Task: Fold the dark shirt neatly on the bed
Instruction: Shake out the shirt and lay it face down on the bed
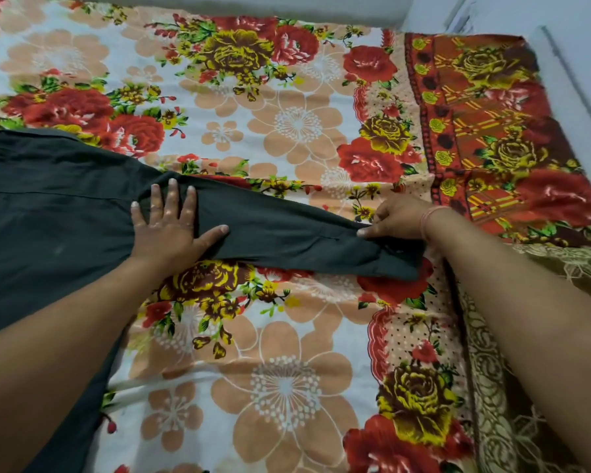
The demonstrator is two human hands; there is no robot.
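The dark shirt (48, 216) lies on the bed (287, 370) at your nine o'clock. Its body is spread flat and runs off the left edge of view, with one sleeve (287, 233) drawn out toward three o'clock.

The main risk, as I judge it, is the sleeve going over crooked. If your palm eases off while the other hand pulls, the body is likely to drag and wrinkle toward three o'clock, and the fold line will wander off the shoulder seam. The cuff (396, 261) also looks bunched at about four o'clock, and carried across like that it may leave a lump inside the fold. A thin pinch could slip too and drop the sleeve short.

Your left grip (171, 227) is spread wide, fingers straight, palm pressing flat on the sleeve where it meets the body. It holds nothing and only weighs the cloth down. Your right grip (396, 220) is clamped on the sleeve near the cuff, thumb and curled fingers pinching the fabric's upper edge at three o'clock. You cannot tell from here how much cloth sits inside that pinch.
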